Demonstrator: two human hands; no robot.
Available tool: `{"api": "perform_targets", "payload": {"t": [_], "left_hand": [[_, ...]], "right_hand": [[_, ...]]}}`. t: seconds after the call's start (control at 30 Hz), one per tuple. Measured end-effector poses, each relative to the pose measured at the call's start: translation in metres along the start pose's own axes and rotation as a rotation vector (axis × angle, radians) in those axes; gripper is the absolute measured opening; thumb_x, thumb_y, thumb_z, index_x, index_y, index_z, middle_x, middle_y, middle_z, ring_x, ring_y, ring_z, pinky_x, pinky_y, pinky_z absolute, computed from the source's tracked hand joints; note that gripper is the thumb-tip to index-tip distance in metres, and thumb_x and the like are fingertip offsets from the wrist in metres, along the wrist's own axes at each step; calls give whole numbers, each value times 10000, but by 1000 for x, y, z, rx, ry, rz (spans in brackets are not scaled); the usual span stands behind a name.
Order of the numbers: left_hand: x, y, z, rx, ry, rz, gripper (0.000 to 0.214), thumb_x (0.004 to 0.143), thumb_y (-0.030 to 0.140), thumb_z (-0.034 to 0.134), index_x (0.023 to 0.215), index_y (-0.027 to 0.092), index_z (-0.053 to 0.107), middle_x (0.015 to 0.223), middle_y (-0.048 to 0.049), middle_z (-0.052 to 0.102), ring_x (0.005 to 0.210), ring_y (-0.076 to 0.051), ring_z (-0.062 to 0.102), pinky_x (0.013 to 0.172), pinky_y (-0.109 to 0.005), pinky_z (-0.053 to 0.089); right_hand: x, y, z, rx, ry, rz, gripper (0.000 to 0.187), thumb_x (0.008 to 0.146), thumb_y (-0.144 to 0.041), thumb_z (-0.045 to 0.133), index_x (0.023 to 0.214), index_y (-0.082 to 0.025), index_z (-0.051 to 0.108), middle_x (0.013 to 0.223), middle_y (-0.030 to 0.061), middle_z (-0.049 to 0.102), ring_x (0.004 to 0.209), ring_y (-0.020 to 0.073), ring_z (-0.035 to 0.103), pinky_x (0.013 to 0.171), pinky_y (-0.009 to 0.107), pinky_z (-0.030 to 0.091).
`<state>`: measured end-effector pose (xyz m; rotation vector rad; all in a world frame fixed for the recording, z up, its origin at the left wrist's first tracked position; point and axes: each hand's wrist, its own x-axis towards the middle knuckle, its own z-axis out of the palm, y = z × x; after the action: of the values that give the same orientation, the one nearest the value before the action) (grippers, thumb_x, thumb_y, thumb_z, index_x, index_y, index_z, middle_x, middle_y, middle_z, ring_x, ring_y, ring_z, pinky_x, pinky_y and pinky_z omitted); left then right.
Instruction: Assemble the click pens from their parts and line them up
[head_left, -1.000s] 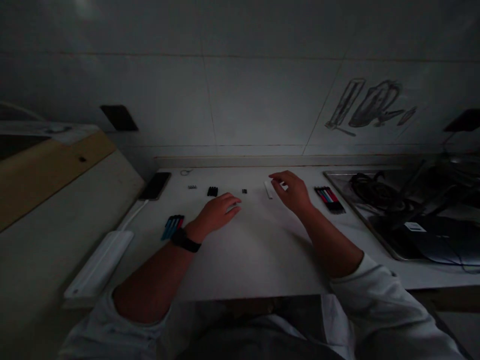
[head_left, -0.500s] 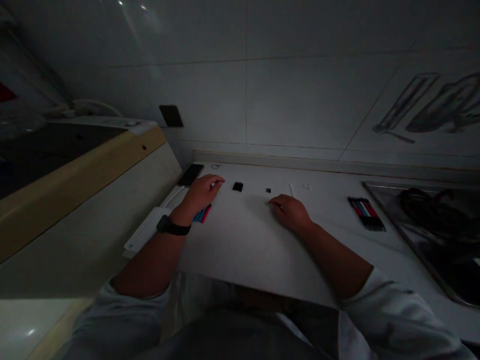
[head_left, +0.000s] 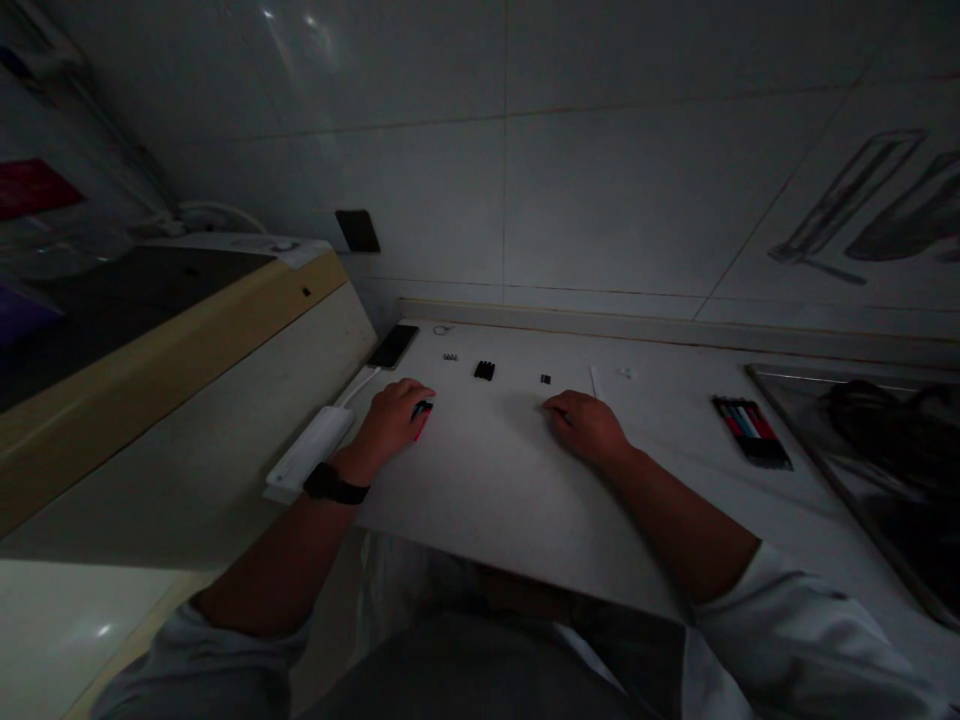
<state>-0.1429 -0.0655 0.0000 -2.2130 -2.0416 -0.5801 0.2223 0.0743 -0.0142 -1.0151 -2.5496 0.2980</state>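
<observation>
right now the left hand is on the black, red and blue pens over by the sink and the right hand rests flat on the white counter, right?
Not quite. The head view shows the left hand on the blue and red pens at the left of the white counter, beside the white power strip, not by the sink. The right hand does rest on the counter.

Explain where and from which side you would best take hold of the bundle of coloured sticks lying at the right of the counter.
Probably pinch the bundle of coloured sticks across its long sides near the middle, coming from above: it lies flat with bare counter beside it.
</observation>
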Motion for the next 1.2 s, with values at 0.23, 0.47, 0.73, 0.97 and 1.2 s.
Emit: {"api": "perform_targets", "payload": {"t": [0.23,0.47,0.73,0.97,1.2], "left_hand": [[-3,20,-4,76,44,-60,250,897,433,714,1021,217,721,1186,-117,624,1084,-300,588,988,-484,475],[-3,57,-6,252,-110,-95,111,870,273,681,824,196,745,1131,-126,635,1073,-311,564,915,-461,436],[53,121,-5,137,-151,176,134,989,290,607,995,212,715,937,-79,727,884,-252,646,814,-377,427],[91,153,11,-90,-32,330,102,958,237,667,1044,209,716,1018,-79,739,967,-253,670,881,-389,476],[97,142,45,-883,5,92,228,874,255,744,1091,201,703,1001,-50,756,913,-188,702,872,-341,544]], "right_hand": [[-1,1,0,13,14,-5,300,996,-260,509,1163,-255,757,1167,66,763,1056,236,710,937,358,546],[0,-1,2,4,39,-41,290,998,-231,514,1154,-229,758,1146,80,763,1039,251,709,915,373,552],[-4,-13,-1,72,205,-236,358,992,-320,610,1331,-218,660,1228,130,696,1129,281,642,995,431,542],[-2,-4,1,110,294,-178,157,965,-253,636,1086,-211,727,1105,126,681,1044,266,629,950,436,536],[-1,1,7,264,302,-148,130,981,-286,643,1070,-244,728,1051,89,688,999,233,651,920,405,549]]}}
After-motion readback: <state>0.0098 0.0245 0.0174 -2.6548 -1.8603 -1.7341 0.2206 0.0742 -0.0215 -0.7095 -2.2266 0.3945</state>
